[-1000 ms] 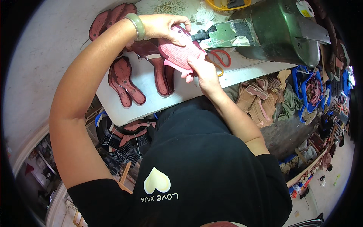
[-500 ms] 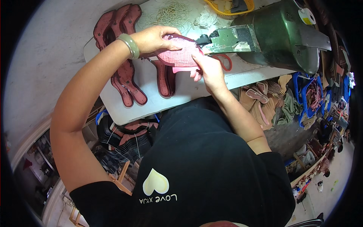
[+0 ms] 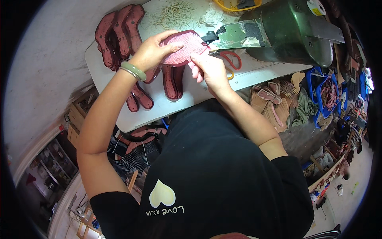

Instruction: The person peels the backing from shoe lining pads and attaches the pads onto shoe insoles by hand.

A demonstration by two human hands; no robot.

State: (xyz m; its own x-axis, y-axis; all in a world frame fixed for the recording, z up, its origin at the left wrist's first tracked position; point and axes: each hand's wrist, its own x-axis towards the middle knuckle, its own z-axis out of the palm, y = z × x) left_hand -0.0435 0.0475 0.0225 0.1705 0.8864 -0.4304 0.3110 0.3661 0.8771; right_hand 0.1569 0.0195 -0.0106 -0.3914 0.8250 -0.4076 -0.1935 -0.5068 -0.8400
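Note:
My left hand [image 3: 153, 51] grips a shoe insole [image 3: 185, 47] covered in pink checked fabric with a dark red rim, thumb on its top face. The insole lies tilted against the dark working tip [image 3: 210, 37] of a green bench machine [image 3: 294, 34], probably a sewing machine, under a bright light. My right hand [image 3: 213, 73] is closed in a pinch on a narrow pink strip [image 3: 191, 65] at the insole's near right edge. Its other fingers curl below the insole. Exactly where the strip meets the machine is hidden.
Stacks of dark red insoles [image 3: 106, 38] stand at the left of the white table [image 3: 131, 117], and more [image 3: 172, 85] lie below my left hand. Red-handled scissors [image 3: 232, 59] rest by the machine. Loose cord [image 3: 175, 16] and a yellow basket [image 3: 234, 8] sit behind. Blue crates [image 3: 314, 93] stand right.
The insole has turned and shifted slightly left at the machine tip, with both hands still on it. My left elbow has come inward to the right. The whole view has shifted a little.

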